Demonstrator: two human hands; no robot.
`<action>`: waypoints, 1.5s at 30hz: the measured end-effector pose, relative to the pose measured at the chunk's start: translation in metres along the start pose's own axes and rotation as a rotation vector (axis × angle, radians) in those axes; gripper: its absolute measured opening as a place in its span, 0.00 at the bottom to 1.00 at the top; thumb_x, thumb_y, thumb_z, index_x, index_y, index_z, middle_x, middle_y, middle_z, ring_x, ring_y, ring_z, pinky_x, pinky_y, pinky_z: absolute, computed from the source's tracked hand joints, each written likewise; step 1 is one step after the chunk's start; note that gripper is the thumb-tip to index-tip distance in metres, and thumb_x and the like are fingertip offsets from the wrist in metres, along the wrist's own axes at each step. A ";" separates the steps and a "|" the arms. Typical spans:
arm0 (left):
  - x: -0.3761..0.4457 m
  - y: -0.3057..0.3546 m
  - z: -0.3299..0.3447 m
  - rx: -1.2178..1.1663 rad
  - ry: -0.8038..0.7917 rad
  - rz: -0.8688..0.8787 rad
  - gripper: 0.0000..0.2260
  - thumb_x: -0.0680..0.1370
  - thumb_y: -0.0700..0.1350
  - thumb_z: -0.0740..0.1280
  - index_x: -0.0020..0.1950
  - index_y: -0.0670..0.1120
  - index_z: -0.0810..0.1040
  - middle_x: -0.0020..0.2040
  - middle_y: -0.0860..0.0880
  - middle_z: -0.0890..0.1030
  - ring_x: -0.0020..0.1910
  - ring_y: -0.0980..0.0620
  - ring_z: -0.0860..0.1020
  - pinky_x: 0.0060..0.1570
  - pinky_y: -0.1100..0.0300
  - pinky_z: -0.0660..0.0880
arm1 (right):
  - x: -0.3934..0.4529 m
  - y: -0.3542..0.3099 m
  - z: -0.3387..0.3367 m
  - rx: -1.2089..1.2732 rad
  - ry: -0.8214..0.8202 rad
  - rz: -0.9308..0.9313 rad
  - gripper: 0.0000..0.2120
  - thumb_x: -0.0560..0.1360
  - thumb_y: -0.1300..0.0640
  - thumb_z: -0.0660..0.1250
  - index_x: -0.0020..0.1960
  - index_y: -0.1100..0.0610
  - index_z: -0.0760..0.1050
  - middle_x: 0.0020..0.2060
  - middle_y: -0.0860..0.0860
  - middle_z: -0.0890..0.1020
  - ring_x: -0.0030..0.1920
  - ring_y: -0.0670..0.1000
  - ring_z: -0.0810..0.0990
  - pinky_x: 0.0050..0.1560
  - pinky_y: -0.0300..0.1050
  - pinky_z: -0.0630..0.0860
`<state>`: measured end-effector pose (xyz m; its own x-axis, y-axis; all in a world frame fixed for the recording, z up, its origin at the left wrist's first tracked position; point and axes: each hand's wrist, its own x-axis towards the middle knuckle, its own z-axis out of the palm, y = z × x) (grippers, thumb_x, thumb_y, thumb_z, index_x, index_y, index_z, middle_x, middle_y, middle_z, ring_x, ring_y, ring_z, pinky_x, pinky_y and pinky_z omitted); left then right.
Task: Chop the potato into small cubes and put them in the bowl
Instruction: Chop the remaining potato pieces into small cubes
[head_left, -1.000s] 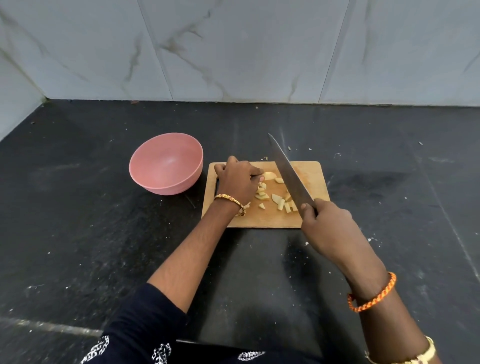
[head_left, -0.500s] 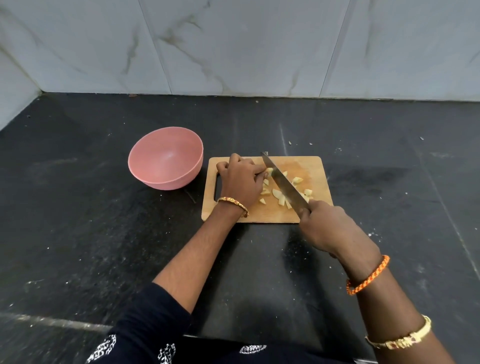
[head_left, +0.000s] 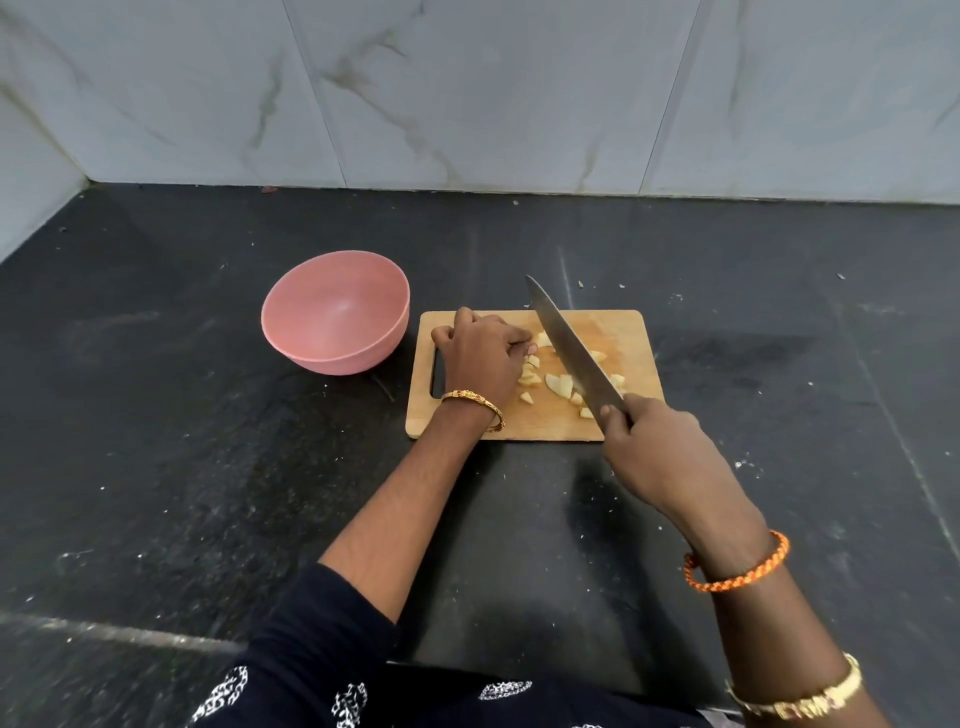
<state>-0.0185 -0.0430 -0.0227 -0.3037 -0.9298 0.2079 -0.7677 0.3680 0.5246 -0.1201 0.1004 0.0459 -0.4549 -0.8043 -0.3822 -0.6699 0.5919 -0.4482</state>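
Note:
A wooden cutting board (head_left: 618, 332) lies on the black counter with several pale potato pieces (head_left: 558, 384) scattered on it. My left hand (head_left: 483, 358) rests curled on the board's left part, fingertips pinching a potato piece (head_left: 543, 340) next to the blade. My right hand (head_left: 660, 447) grips the handle of a large knife (head_left: 571, 353), whose blade is raised, tip pointing away over the board's far edge. A pink bowl (head_left: 335, 312) stands left of the board with nothing visible inside.
The black stone counter (head_left: 182, 441) carries small white crumbs. A grey marble-tiled wall (head_left: 467, 93) closes off the back and left side. Dark patterned sleeve fabric shows at the bottom edge.
The knife came down onto the potato pieces half a second ago and is now lifted again with its tip raised. My left hand has stayed in place on the board.

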 end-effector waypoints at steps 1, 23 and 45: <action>0.000 0.000 0.000 0.003 -0.004 0.005 0.09 0.75 0.49 0.67 0.54 0.52 0.82 0.51 0.54 0.82 0.53 0.52 0.67 0.48 0.56 0.54 | 0.001 -0.003 0.002 -0.004 -0.001 -0.009 0.13 0.82 0.49 0.53 0.51 0.54 0.74 0.40 0.52 0.78 0.42 0.55 0.79 0.48 0.52 0.79; 0.001 0.001 0.001 0.033 0.015 0.011 0.09 0.77 0.46 0.65 0.54 0.53 0.82 0.47 0.53 0.82 0.52 0.52 0.67 0.46 0.57 0.51 | 0.007 -0.021 0.010 -0.233 -0.051 0.013 0.13 0.80 0.58 0.54 0.62 0.56 0.71 0.45 0.53 0.75 0.47 0.55 0.78 0.45 0.49 0.76; 0.007 -0.006 0.011 -0.175 -0.033 -0.160 0.13 0.77 0.44 0.65 0.61 0.51 0.77 0.51 0.48 0.79 0.59 0.46 0.68 0.50 0.58 0.59 | 0.011 -0.008 0.004 -0.124 0.033 -0.095 0.14 0.82 0.51 0.53 0.54 0.55 0.75 0.35 0.50 0.75 0.36 0.51 0.76 0.40 0.45 0.75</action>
<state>-0.0216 -0.0518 -0.0333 -0.2066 -0.9747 0.0855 -0.6984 0.2081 0.6847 -0.1173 0.0869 0.0423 -0.4034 -0.8590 -0.3153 -0.7775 0.5035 -0.3768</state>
